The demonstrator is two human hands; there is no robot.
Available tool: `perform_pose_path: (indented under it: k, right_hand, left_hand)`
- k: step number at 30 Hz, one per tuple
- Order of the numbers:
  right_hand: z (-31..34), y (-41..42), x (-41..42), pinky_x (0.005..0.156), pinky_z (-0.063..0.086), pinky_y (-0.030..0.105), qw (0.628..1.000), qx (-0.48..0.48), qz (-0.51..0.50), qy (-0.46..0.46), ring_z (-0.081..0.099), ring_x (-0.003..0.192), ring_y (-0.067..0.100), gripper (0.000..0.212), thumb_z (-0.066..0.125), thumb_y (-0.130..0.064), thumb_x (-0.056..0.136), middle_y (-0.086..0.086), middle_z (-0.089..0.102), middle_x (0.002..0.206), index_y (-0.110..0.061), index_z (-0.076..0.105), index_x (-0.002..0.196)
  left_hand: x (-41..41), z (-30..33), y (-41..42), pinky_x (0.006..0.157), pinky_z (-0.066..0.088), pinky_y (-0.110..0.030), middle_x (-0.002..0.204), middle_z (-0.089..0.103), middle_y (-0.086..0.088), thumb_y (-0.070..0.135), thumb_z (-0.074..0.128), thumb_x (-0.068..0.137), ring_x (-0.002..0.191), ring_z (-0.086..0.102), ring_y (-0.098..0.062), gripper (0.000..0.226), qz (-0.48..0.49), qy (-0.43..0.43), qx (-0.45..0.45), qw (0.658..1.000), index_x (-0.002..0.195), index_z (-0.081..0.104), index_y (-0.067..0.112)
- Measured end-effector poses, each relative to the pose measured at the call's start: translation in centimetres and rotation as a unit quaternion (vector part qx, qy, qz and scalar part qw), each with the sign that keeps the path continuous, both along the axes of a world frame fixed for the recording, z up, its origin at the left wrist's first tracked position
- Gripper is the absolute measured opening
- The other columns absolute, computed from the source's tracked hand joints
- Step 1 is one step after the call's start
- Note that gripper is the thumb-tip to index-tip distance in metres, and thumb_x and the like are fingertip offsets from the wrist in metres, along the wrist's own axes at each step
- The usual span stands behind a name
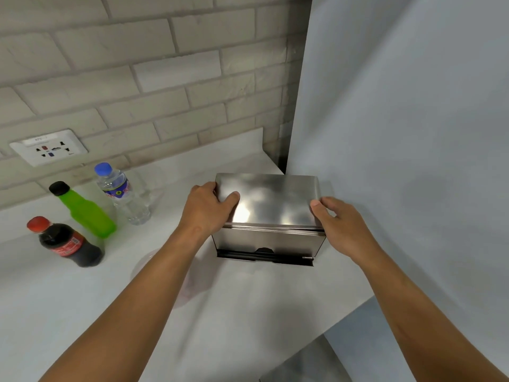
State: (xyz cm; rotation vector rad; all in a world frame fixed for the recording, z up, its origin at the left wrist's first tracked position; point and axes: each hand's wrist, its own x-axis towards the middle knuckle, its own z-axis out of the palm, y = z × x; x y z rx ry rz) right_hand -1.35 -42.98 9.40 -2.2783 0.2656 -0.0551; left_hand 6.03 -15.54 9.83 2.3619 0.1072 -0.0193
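A shiny stainless-steel box (271,199) with a flat lid and a dark slot along its lower front stands on the white counter (248,304), close to the right wall. My left hand (205,209) grips the box's left top edge, thumb lying on the lid. My right hand (341,226) holds the right front corner of the lid, thumb at the edge and fingers down the side. The fingers behind the box are hidden.
Three bottles stand at the left: a cola bottle (67,244) with a red cap, a green bottle (88,213) with a black cap, and a clear water bottle (122,194) with a blue cap. A wall socket (49,147) sits in the brick wall. A grey wall (413,119) bounds the right.
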Motion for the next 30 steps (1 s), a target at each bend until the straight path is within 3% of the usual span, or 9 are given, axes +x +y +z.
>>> perform_pose_path:
  k: [7,10,14,18,21,24,26,28,30]
  right_hand:
    - [-0.8,0.3,0.5,0.063,0.04,0.031,1.0,0.023,-0.006,0.016,0.054,0.07,0.019,0.052,0.048,-0.05,0.104,0.006,0.055,0.073,-0.002,0.055,0.085]
    - [-0.9,0.1,0.8,0.063,0.042,0.029,0.999,0.03,-0.001,0.019,0.058,0.073,0.019,0.045,0.047,-0.049,0.105,0.012,0.064,0.084,-0.008,0.062,0.091]
    - [-0.9,0.0,1.1,0.062,0.048,0.026,0.999,0.046,-0.002,0.024,0.07,0.086,0.028,0.038,0.048,-0.05,0.105,0.015,0.073,0.095,-0.019,0.07,0.106]
    - [-0.9,0.0,1.3,0.065,0.049,0.031,0.998,0.063,-0.006,0.025,0.07,0.081,0.03,0.039,0.049,-0.052,0.104,0.021,0.074,0.101,-0.02,0.07,0.114]
    - [-1.1,0.0,1.2,0.065,0.051,0.029,0.996,0.079,-0.002,0.032,0.072,0.093,0.034,0.035,0.051,-0.051,0.104,0.02,0.074,0.107,-0.025,0.07,0.118]
    - [-1.5,-0.1,1.1,0.057,0.053,0.014,0.994,0.103,-0.008,0.033,0.072,0.102,0.032,0.031,0.054,-0.046,0.104,0.017,0.074,0.113,-0.025,0.068,0.123]
    - [-1.7,0.0,1.0,0.055,0.054,0.008,0.994,0.105,-0.011,0.032,0.072,0.103,0.025,0.038,0.054,-0.044,0.105,0.008,0.074,0.119,-0.026,0.064,0.136]
    - [-1.7,0.2,0.8,0.059,0.052,0.01,0.994,0.105,-0.013,0.03,0.072,0.105,0.019,0.043,0.053,-0.045,0.106,0.002,0.073,0.123,-0.028,0.06,0.144]
    - [-1.7,0.3,0.7,0.066,0.052,0.014,0.993,0.112,-0.015,0.025,0.071,0.109,0.019,0.044,0.053,-0.045,0.106,0.001,0.073,0.125,-0.029,0.058,0.147]
  left_hand:
    - [0.8,-0.5,0.2,0.081,0.056,-0.036,0.102,0.071,-0.011,0.051,0.068,0.094,0.095,0.067,-0.03,0.044,-0.011,0.02,0.001,1.0,0.102,0.071,0.007]
    - [1.0,-0.8,0.2,0.065,0.05,-0.03,0.093,0.073,-0.009,0.051,0.068,0.094,0.086,0.069,-0.028,0.046,-0.008,0.022,-0.008,1.0,0.097,0.072,0.006]
    - [1.4,-1.2,0.2,0.065,0.044,-0.028,0.094,0.072,-0.008,0.054,0.067,0.093,0.082,0.065,-0.022,0.046,-0.009,0.027,-0.014,0.999,0.096,0.072,0.009]
    - [1.8,-1.4,0.3,0.048,0.039,-0.012,0.087,0.073,-0.001,0.056,0.065,0.094,0.066,0.063,-0.004,0.045,-0.025,0.033,-0.009,0.999,0.097,0.072,0.012]
    - [1.6,-1.6,0.5,0.044,0.041,-0.01,0.092,0.074,-0.005,0.054,0.064,0.095,0.064,0.065,-0.007,0.043,-0.04,0.036,-0.019,0.998,0.098,0.07,0.012]
    - [0.8,-1.8,0.7,0.057,0.05,-0.015,0.098,0.075,-0.007,0.05,0.064,0.098,0.072,0.07,-0.007,0.04,-0.065,0.017,-0.048,0.997,0.108,0.067,0.012]
    - [0.2,-2.2,0.8,0.083,0.056,-0.029,0.112,0.072,-0.008,0.049,0.06,0.1,0.098,0.07,-0.019,0.043,-0.083,-0.011,-0.048,0.995,0.125,0.062,0.015]
    - [-0.5,-2.6,0.7,0.106,0.047,-0.035,0.139,0.061,-0.012,0.05,0.054,0.104,0.128,0.058,-0.031,0.059,-0.099,-0.027,-0.029,0.994,0.151,0.045,0.015]
    - [-1.2,-2.6,0.6,0.112,0.03,-0.023,0.163,0.038,-0.014,0.048,0.049,0.107,0.145,0.042,-0.026,0.074,-0.111,-0.03,-0.017,0.993,0.166,0.019,0.014]
